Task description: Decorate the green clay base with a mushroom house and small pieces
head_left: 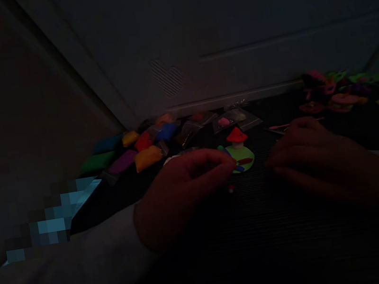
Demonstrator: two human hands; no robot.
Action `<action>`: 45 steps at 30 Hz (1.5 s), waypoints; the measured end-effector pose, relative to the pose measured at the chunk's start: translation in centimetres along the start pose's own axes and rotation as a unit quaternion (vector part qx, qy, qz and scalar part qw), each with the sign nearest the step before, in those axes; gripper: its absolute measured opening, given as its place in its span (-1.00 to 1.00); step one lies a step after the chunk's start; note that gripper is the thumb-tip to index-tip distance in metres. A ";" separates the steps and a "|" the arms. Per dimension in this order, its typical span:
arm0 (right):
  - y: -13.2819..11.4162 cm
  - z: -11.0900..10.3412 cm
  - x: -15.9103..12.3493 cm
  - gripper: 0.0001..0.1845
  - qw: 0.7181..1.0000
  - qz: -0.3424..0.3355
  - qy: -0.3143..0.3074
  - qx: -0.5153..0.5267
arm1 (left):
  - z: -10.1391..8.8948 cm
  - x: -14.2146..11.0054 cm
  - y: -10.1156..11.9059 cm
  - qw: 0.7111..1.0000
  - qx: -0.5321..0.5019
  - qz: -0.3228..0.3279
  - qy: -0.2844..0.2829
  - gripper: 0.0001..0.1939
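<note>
The left hand (185,186) is reaching in from the near left, thumb and fingertips closing toward the green disc (246,153); whether they are gripping anything is not showing. The right hand (329,163) is hovering or resting at the right (too dark to tell), its fingers curling loosely, any hold hidden.

Between them, a tiny red-and-white piece (231,188) is lying on the counter (228,251), just nearer than the disc. The disc is carrying a red-capped mushroom (237,138), standing upright at its far edge. Both are looking light, soft and easily dented, so a gentle hold under the disc's rim would be sparing the cap.

Farther left, coloured pouches (148,158) are lying in a cluster; at the far right, bright shaped pieces (343,101) are sitting near the wall (245,18).
</note>
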State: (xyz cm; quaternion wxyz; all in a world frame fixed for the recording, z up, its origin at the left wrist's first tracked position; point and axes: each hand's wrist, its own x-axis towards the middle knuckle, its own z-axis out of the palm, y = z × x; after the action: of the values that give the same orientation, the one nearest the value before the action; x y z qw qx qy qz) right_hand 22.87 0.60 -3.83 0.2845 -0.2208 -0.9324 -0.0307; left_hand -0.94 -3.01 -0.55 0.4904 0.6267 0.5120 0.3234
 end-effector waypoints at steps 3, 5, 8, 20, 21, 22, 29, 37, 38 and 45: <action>-0.1 -0.1 0.6 -0.84 1.000 0.010 0.018 0.013 | -0.1 0.1 0.0 0.998 -0.061 -0.030 0.013 -0.89; -0.2 0.0 0.9 -0.83 0.999 0.032 0.018 0.036 | -0.2 0.2 -0.1 0.996 -0.087 -0.031 0.016 -0.91; -0.5 0.3 1.0 -0.83 0.997 0.045 0.012 0.062 | -0.3 0.5 -0.5 0.990 -0.138 -0.033 0.013 -0.92; -0.8 0.5 0.8 -0.81 0.998 0.001 -0.002 0.057 | -0.3 0.5 -0.7 0.972 -0.232 -0.046 -0.004 -0.83; -0.7 0.5 0.8 -0.81 0.998 0.001 -0.002 0.057 | -0.3 0.5 -0.7 0.972 -0.229 -0.044 -0.004 -0.83; -0.7 0.5 0.8 -0.82 0.998 0.001 -0.002 0.057 | -0.3 0.5 -0.6 0.973 -0.226 -0.041 0.000 -0.83; -0.6 0.5 0.7 -0.80 0.998 -0.004 0.001 0.055 | -0.4 0.6 -0.8 0.971 -0.235 -0.029 0.000 -0.79; -0.6 0.5 0.8 -0.79 0.999 -0.009 -0.007 0.053 | -0.3 0.5 -0.8 0.978 -0.210 -0.014 0.001 -0.77; -0.7 0.5 0.7 -0.79 0.999 -0.007 -0.011 0.052 | -0.3 0.5 -0.8 0.979 -0.205 -0.010 0.000 -0.77; -0.9 0.8 0.4 -0.80 0.998 0.035 -0.001 0.057 | -0.4 0.5 -0.5 0.980 -0.201 -0.001 -0.015 -0.73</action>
State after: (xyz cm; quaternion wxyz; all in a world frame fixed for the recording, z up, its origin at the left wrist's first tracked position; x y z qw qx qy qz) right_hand 21.78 0.10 -4.28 0.2968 -0.2363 -0.9247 0.0325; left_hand -1.34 -2.40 -0.99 0.6143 0.5198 0.4298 0.4096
